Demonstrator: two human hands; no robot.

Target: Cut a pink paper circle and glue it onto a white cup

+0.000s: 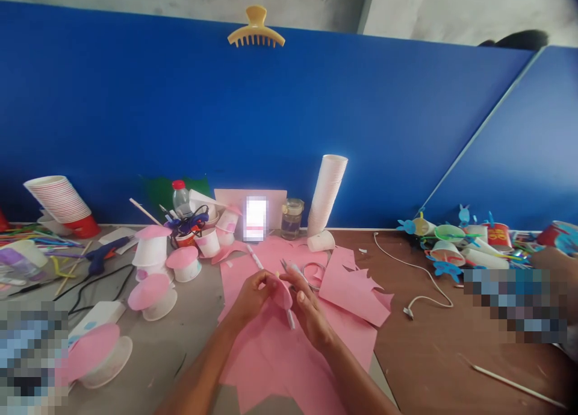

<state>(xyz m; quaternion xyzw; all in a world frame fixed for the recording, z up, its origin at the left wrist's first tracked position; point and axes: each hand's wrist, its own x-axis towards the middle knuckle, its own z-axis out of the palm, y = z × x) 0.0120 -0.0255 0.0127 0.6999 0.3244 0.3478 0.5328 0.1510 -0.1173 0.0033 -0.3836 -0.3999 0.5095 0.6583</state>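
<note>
Above a large pink paper sheet (pixel 271 367), my left hand (pixel 253 297) pinches a small curved pink paper piece (pixel 283 291) between thumb and fingers. My right hand (pixel 311 309) is at the piece's right side with its fingers stretched out; whether they touch it is unclear. A white pen (pixel 291 320) shows just below the piece. Scissors (pixel 311 273) lie behind my right hand, their handles partly over cut pink paper. Another white pen (pixel 255 257) rests on the sheet beyond my left hand.
White cups with pink paper discs (pixel 151 291) stand at left, near a glue gun (pixel 106 255). A tall paper cup stack (pixel 327 192), glass jar (pixel 292 219) and bright phone (pixel 255 219) stand behind. At right are a white cable (pixel 419 264), decorated cups (pixel 447 252) and another person's arm (pixel 557 270).
</note>
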